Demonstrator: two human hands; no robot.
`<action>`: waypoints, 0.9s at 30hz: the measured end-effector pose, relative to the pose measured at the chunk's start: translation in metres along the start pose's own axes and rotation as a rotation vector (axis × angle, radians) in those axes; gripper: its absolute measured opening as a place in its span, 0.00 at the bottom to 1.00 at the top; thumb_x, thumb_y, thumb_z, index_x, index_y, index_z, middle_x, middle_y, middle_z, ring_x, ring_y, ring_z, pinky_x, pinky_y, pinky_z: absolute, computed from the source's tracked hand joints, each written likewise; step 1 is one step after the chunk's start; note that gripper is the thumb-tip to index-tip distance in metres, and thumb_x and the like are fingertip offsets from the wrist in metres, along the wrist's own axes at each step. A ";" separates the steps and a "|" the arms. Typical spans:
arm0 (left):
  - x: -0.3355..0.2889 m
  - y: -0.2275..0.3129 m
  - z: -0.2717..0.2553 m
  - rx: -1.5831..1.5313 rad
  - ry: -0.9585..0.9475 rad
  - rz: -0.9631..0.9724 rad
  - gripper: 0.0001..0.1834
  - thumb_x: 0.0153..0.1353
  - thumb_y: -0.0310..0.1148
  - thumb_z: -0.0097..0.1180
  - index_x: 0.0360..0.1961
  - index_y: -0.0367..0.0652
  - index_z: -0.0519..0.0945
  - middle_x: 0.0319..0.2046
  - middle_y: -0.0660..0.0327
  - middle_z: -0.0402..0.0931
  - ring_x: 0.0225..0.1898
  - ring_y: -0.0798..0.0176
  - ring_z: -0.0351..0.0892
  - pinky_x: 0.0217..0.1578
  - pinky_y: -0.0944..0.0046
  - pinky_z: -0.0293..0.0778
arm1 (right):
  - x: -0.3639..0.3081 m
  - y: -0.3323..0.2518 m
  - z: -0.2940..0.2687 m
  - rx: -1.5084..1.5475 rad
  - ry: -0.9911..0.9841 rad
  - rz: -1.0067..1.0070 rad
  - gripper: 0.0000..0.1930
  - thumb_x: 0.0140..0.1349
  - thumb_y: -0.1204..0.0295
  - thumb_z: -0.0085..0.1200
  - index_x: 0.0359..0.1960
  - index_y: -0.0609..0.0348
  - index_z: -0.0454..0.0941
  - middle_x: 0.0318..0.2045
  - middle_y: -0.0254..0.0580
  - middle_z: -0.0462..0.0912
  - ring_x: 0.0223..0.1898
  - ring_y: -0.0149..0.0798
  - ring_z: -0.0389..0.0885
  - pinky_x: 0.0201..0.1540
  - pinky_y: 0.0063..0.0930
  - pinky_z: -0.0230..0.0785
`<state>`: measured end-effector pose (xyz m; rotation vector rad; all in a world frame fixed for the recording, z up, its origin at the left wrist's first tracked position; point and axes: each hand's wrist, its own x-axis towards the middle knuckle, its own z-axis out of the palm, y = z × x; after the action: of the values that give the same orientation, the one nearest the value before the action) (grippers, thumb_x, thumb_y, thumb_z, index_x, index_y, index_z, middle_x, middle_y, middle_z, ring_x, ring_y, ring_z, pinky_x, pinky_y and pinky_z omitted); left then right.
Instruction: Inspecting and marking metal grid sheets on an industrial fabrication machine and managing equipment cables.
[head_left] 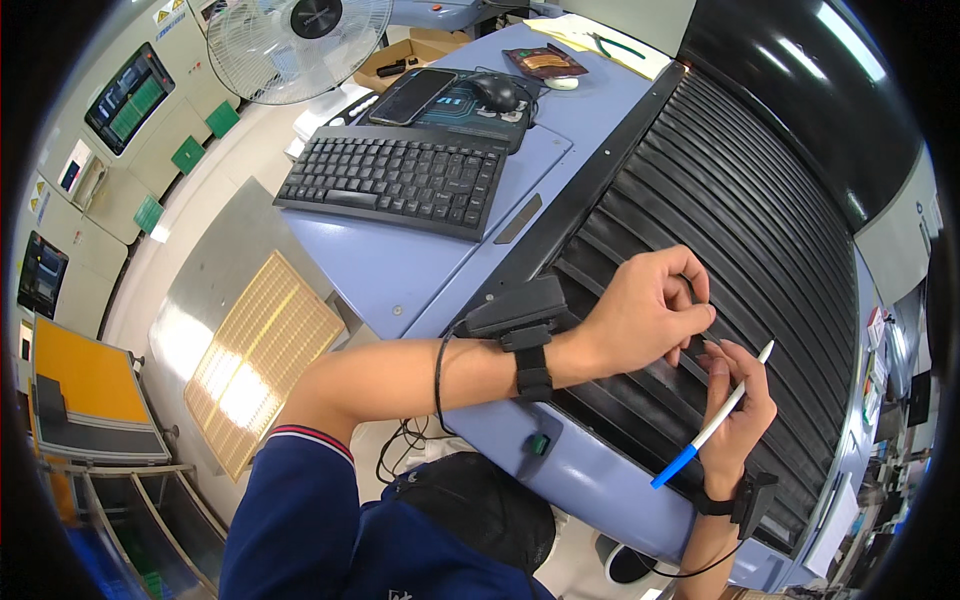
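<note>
At the far left, a gold gridded panel (265, 360) lies on a metal surface (215, 250), with neither hand near it. Next to the right, a black keyboard (400, 180) rests on the blue tabletop (365, 270), also untouched.

Further right, the left hand (640, 315) is over a black ribbed cover (720, 200), its fingers curled in, thumb near the forefinger; whether they pinch anything small I cannot tell. Just beside it, on the right, the right hand (742, 425) has its fingers bent around a white pen (710, 426) with a blue end, the fingertips close to the left hand's; contact between them is unclear.

As for progress, the pen is taken up and in hand, over the lower right part of the cover; no mark from it shows, so how much remains cannot be judged. Its long axis slants across the right hand: the blue end points down and left, back toward the wearer, while the tapered white end points up and right, away.
</note>
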<state>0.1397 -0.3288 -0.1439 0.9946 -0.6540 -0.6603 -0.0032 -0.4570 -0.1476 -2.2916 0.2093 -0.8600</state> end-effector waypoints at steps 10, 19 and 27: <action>0.000 0.000 -0.001 0.177 -0.019 0.040 0.07 0.59 0.25 0.60 0.34 0.36 0.73 0.16 0.63 0.74 0.15 0.75 0.73 0.16 0.73 0.70 | 0.002 0.002 0.001 -0.014 -0.006 -0.011 0.07 0.66 0.80 0.54 0.44 0.65 0.78 0.35 0.49 0.87 0.36 0.38 0.87 0.42 0.28 0.78; -0.007 0.009 0.003 -0.109 -0.034 -0.406 0.09 0.59 0.29 0.61 0.36 0.38 0.73 0.18 0.62 0.74 0.13 0.71 0.73 0.14 0.73 0.66 | 0.000 0.006 0.000 0.002 0.012 0.005 0.07 0.65 0.79 0.55 0.44 0.64 0.79 0.35 0.49 0.87 0.37 0.39 0.87 0.42 0.28 0.77; -0.018 0.004 0.009 0.173 -0.174 -0.244 0.09 0.58 0.28 0.60 0.35 0.36 0.74 0.17 0.61 0.75 0.15 0.73 0.73 0.15 0.69 0.68 | -0.001 0.005 -0.001 -0.071 0.015 0.007 0.08 0.65 0.80 0.56 0.45 0.64 0.79 0.33 0.48 0.86 0.37 0.37 0.87 0.41 0.26 0.76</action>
<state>0.1226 -0.3184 -0.1405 1.1984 -0.7585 -0.9241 -0.0040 -0.4606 -0.1509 -2.3493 0.2585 -0.8789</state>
